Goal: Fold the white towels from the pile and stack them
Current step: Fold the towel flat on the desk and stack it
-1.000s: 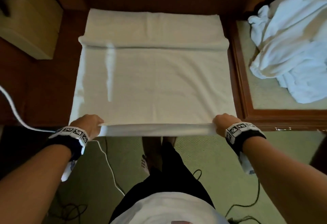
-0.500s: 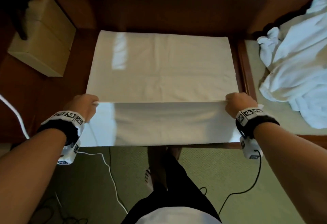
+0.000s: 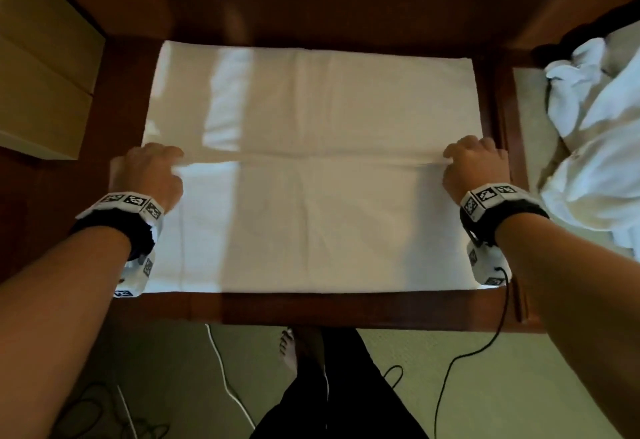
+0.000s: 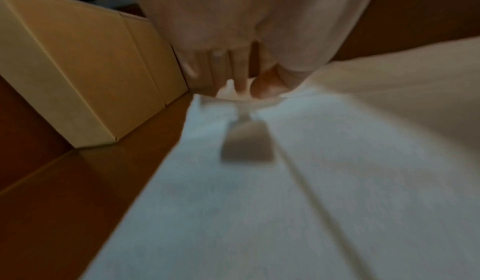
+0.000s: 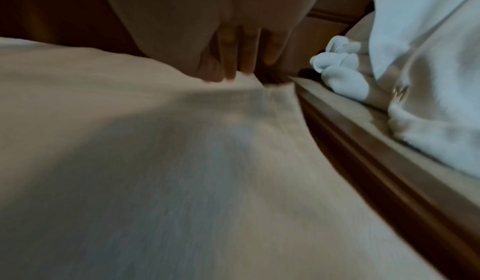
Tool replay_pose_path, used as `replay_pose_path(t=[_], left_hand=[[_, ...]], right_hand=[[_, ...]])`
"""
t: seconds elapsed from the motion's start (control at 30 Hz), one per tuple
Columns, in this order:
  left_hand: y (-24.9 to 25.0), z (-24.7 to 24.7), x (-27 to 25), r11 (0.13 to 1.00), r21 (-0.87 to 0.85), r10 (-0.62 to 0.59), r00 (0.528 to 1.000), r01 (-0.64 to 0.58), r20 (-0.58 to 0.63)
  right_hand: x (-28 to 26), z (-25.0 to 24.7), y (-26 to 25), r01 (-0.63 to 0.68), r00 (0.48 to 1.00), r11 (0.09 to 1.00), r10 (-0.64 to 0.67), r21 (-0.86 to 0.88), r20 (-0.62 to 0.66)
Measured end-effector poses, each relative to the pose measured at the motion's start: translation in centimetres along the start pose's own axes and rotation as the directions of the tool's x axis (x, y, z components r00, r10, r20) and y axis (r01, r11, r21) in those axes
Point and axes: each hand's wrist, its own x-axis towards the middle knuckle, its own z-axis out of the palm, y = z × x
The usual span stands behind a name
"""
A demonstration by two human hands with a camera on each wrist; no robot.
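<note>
A white towel [image 3: 311, 168] is lying spread across a dark wooden surface [image 3: 346, 310], with the left hand [image 3: 147, 172] and right hand [image 3: 474, 168] each pinching an end of its folded-over edge. More towels [image 3: 595, 133] are lying heaped at right.

a white towel [image 3: 311, 168] is lying spread on a dark wooden table [image 3: 346, 310]. the left hand [image 3: 147, 170] and right hand [image 3: 474, 168] are each pinching an end of its doubled-over edge. a pile of towels [image 3: 595, 147] is sitting to the right, a cardboard box [image 3: 41, 68] to the left.
</note>
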Motion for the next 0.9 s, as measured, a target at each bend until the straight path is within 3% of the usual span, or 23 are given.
replay_pose_path(t=[0.1,0.17,0.23,0.3,0.47,0.53,0.6,0.7,0.8,0.9], left_hand=[[0.6,3.5,-3.1,0.995,-0.001,0.098,0.994,-0.098,-0.047],[1.0,6.3,-6.0,0.991,-0.037,0.128,0.991,-0.127,0.03],[0.6,8.8,-8.9,0.992,-0.048,0.121,0.988,-0.117,0.092],[-0.4,10.5,-11.3,0.994,-0.043,0.105,0.987,-0.1,0.121],[0.0,10.8,-14.0,0.994,-0.053,0.099,0.99,-0.094,0.104],[2.1,10.7,-14.1,0.985,-0.079,0.163,0.983,-0.157,0.087],[4.5,11.0,-14.1,0.968,-0.087,0.243,0.967,-0.237,0.076],[5.9,11.9,-14.0,0.962,-0.056,0.269,0.961,-0.266,0.059],[5.2,12.4,-13.9,0.957,-0.026,0.289,0.956,-0.289,0.038],[4.9,12.3,-13.8,0.955,-0.025,0.297,0.954,-0.296,0.033]], right_hand=[[-2.9,2.8,-1.2,0.042,0.988,0.991,-0.022,0.126,-0.152],[-6.6,5.2,-2.2,0.051,0.997,0.981,-0.038,0.188,-0.074],[-10.9,7.7,-2.4,0.013,0.996,0.986,-0.029,0.167,0.089],[-14.3,9.6,-1.5,-0.013,0.987,0.993,-0.007,0.119,0.162],[-15.0,9.5,-2.9,-0.012,0.995,0.989,-0.003,0.149,0.096],[-14.5,8.8,-6.4,0.118,0.992,0.976,-0.122,0.185,0.013],[-14.3,8.9,-10.8,0.309,0.951,0.932,-0.306,0.19,-0.044],[-15.1,9.8,-15.7,0.459,0.884,0.877,-0.466,0.142,0.022],[-14.4,10.6,-13.8,0.434,0.892,0.895,-0.443,0.099,0.087],[-12.8,10.4,-6.5,0.24,0.965,0.965,-0.249,0.103,0.084]])
